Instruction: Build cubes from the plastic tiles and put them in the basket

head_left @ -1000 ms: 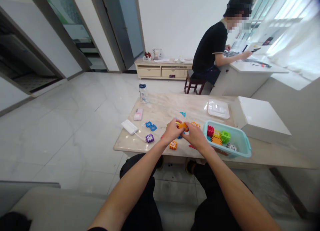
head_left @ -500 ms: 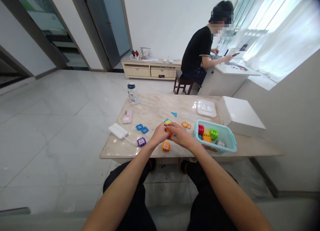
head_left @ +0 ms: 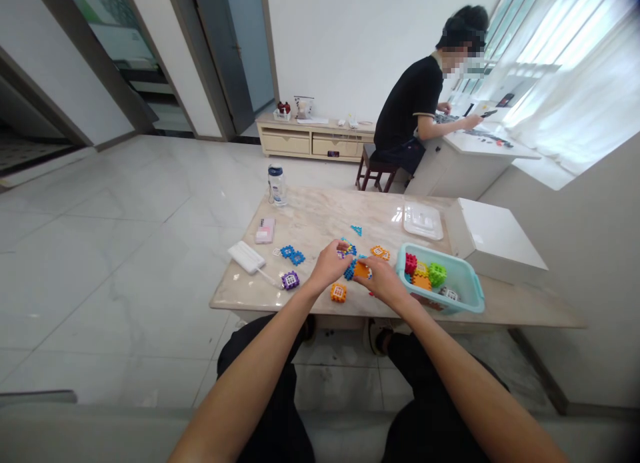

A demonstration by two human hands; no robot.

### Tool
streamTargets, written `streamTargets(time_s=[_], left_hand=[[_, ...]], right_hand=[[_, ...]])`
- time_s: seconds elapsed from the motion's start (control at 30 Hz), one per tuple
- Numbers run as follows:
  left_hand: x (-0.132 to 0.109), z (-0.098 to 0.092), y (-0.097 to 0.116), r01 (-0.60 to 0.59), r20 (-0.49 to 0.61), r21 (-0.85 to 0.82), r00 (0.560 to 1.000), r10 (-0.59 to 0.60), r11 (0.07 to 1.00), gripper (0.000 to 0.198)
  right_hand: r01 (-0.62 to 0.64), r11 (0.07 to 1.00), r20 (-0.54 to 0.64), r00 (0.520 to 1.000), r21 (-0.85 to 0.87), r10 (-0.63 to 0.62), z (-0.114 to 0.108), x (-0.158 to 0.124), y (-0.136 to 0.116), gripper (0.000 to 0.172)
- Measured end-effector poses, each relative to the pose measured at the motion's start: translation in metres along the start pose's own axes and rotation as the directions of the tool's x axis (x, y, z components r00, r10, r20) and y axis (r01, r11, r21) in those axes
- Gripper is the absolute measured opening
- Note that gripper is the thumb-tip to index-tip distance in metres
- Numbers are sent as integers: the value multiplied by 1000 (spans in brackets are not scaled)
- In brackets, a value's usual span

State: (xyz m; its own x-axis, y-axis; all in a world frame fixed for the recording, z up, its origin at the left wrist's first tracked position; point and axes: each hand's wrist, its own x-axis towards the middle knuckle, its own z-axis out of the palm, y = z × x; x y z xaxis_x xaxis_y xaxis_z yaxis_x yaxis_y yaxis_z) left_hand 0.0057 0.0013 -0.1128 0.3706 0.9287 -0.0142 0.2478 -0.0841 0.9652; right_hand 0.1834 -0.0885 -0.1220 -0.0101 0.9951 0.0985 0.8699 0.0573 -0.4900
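One orange piece: flat-faced plastic, pinched by the thumb and fingers of the right hand, over the near middle of the tabletop.
Left hand: fingers curled, thumb a little apart, beside small blue, yellow and purple pieces; whether it gripped any could not be told.
Blue toothed piece: between the hands, right against the orange piece in view; whether the two were joined was unclear.
Loose toys: two blue cogged squares, a purple block with a white lattice, an orange block with notched edges, orange flat pieces and a sawtoothed blue triangle.
Basket: pale teal plastic rim, rounded corners; red, yellow, orange and green blocks crowded its left half, a grey one nearer the right.
Edges and room: glossy, veined stone-look surface; the orange block sat close to the front edge; a broad stretch ran between the bottle and the clear lid, while the basket hemmed in the right hand's outer side.
Half a second earlier: the hands had met over the orange piece; now a gap parted them, and the right hand had carried it rightward of the orange block.
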Motion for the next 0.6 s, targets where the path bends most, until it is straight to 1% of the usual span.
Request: streamTargets(time_s=[0.1, 0.27, 0.43, 0.6], left_hand=[[7, -2, -2, 90, -22, -82, 996, -92, 993, 22], [12, -2, -5, 149, -59, -149, 985, -160, 978, 20], [11, -7, 6, 134, -68, -205, 986, -150, 970, 20], [8, -12, 10, 120, -66, -223, 988, -138, 967, 17]], right_hand=[[-19, 999, 93, 995, -28, 22, 13, -7, 5, 41], [-3, 991, 182, 983, -131, 27, 33, -17, -5, 42], [6, 956, 283, 956, -294, 81, 52, -12, -22, 37], [83, 936, 322, 946, -342, 33, 62, -2, -31, 39]])
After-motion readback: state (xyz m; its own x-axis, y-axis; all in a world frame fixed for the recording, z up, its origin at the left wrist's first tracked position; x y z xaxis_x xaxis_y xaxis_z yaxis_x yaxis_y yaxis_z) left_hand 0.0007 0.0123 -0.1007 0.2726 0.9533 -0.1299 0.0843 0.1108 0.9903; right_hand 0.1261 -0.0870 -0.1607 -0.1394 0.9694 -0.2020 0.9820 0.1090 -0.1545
